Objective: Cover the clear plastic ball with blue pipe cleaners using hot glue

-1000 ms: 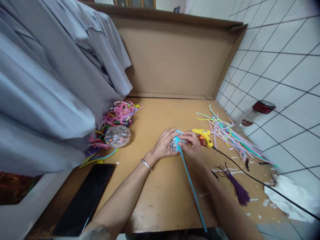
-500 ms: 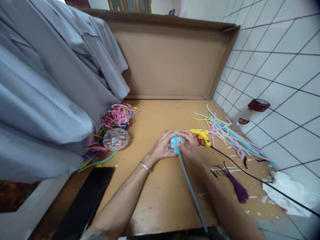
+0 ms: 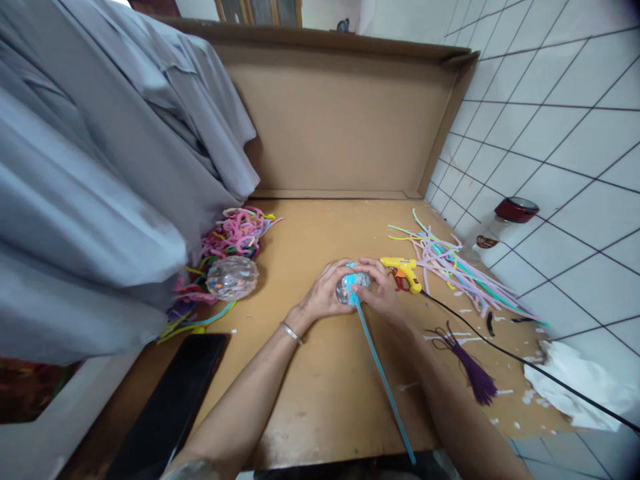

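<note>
Between my hands, low over the table's middle, is a small clear, faceted plastic piece [image 3: 345, 291], rounded like a bottle base. A blue pipe cleaner [image 3: 379, 367] lies in strips across it, and its long free end trails toward the table's front edge. My left hand [image 3: 327, 288] is curled round the left side of the piece. On the other side, my right hand [image 3: 379, 283] presses the blue strip with its thumb, fingers over the far rim. A yellow glue gun [image 3: 407, 270] lies just right of my right hand, its nozzle hidden behind the fingers.
At left are a pink and multicoloured pipe cleaner pile [image 3: 240, 233], another clear plastic piece [image 3: 233, 278] and a black phone-like slab [image 3: 170, 407]. At right lie lilac pipe cleaners [image 3: 450, 263], a jar [image 3: 500, 230], purple strands [image 3: 470, 370], white cloth [image 3: 575, 383] and a black cord [image 3: 490, 343].
Almost nothing differs. My right fingers have shifted very slightly on the plastic piece, now covering the glue gun's nozzle tip; both hands keep their hold.
</note>
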A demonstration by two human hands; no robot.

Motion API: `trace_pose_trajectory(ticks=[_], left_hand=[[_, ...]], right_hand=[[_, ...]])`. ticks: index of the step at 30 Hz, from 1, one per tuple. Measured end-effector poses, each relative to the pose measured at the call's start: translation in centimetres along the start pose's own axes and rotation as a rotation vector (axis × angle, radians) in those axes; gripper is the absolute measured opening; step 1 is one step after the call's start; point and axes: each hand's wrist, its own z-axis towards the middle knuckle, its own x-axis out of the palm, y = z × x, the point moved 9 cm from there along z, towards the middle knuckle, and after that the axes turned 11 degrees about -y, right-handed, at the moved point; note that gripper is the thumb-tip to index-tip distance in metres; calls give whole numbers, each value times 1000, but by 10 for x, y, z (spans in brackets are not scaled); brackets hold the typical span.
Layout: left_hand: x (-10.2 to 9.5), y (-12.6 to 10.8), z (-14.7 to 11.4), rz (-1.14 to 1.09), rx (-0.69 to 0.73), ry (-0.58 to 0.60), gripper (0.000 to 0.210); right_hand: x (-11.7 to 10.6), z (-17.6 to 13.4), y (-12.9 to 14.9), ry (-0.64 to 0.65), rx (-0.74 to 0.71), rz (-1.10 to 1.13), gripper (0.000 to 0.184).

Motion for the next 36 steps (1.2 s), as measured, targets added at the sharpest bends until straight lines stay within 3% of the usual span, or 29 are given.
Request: trace_pose_trajectory(ticks=[10,25,36], left_hand=[[-1,3,-1,-18,3,-39,77],[1,7,-4,30,-23,1,80],[0,4,-2,51,-7,-6,79]], right_hand=[[-8,-6,23,-147,-99,-129,46],[0,-3,29,-33,-158,-231,65],[-1,-5,29,-69,-168,-211,68]])
